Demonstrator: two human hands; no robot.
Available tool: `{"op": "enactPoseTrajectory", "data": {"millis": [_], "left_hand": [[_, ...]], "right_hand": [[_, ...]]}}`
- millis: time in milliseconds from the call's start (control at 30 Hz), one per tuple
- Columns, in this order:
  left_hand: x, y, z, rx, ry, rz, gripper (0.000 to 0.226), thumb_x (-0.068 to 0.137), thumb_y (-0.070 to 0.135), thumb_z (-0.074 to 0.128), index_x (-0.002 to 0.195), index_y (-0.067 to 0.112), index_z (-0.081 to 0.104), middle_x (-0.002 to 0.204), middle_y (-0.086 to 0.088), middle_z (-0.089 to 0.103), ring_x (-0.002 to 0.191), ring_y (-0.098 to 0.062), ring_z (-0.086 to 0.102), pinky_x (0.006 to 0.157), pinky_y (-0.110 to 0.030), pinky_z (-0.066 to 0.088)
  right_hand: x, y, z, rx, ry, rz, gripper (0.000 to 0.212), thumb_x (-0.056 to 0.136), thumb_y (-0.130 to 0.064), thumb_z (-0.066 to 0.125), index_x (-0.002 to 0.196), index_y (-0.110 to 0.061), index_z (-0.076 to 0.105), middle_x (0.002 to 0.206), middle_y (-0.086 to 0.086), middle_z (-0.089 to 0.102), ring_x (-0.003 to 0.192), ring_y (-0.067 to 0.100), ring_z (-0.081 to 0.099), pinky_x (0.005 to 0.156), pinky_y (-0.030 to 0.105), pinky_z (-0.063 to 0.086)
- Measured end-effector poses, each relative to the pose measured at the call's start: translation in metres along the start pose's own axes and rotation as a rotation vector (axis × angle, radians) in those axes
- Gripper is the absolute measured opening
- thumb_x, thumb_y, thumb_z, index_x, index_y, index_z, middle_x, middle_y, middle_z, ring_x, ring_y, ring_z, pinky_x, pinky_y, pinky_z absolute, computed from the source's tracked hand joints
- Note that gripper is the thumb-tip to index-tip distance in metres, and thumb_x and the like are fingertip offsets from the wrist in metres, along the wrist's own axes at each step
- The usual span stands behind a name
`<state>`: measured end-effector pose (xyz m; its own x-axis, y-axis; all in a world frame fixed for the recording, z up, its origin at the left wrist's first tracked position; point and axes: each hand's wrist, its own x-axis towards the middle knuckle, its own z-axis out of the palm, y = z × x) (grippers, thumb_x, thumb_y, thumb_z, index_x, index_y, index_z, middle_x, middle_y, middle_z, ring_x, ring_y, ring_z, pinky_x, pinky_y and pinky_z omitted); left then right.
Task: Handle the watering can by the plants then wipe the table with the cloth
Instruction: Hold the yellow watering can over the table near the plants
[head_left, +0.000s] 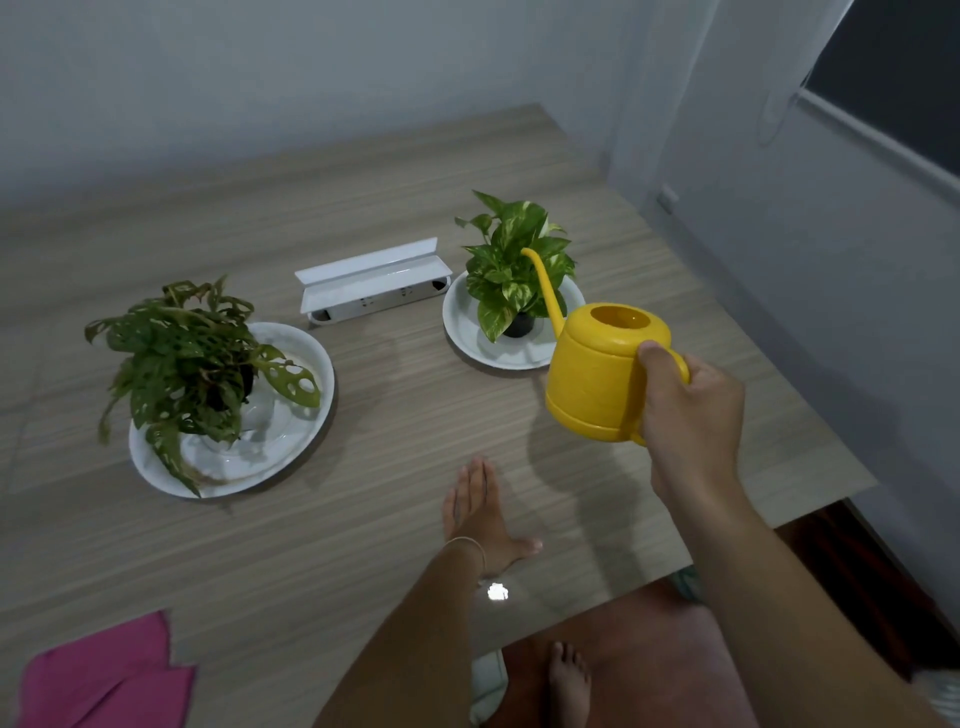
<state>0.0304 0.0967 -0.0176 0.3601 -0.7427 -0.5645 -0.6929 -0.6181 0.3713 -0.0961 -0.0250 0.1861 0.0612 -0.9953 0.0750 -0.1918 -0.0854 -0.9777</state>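
Right hand (691, 410) wrapped round handle of yellow watering can (602, 374), lifted, spout reaching the far right plant (511, 270), likely to pour. Left hand (475, 512) flat on table (415, 415), holding nothing, maybe for steadying. Pink cloth (104, 675) waiting near left.

Handle of the yellow watering can (602, 374) mostly hidden inside the gripping right hand (691, 410). Pink cloth (104, 675) cut off by the lower left corner of the frame. Pot of the holed-leaf plant (192, 364) buried under foliage. Socket details on the white power box (371, 283) too small to read.
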Motion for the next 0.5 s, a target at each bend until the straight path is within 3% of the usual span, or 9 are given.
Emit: {"op": "enactPoseTrajectory", "data": {"millis": [133,500], "left_hand": [[-0.002,0.001,-0.002,-0.008,-0.007,0.005,0.130,0.074,0.070,0.063,0.149,0.019,-0.031,0.156,0.000,-0.039,0.144,-0.019,-0.035,0.120,-0.043,-0.015],[-0.005,0.002,-0.002,0.025,0.014,0.004,0.129,0.075,0.070,0.062,0.150,0.016,-0.028,0.158,-0.002,-0.037,0.146,-0.020,-0.031,0.121,-0.045,-0.011]], "right_hand": [[-0.009,0.007,-0.006,-0.040,0.003,0.051,0.048,0.088,-0.050,0.058,0.044,-0.035,0.045,0.041,-0.016,0.035,0.042,0.001,0.036,0.049,0.028,0.032],[-0.017,0.009,-0.021,-0.049,0.034,0.089,0.047,0.088,-0.049,0.057,0.042,-0.037,0.050,0.039,-0.017,0.038,0.041,0.000,0.040,0.053,0.028,0.032]]}}
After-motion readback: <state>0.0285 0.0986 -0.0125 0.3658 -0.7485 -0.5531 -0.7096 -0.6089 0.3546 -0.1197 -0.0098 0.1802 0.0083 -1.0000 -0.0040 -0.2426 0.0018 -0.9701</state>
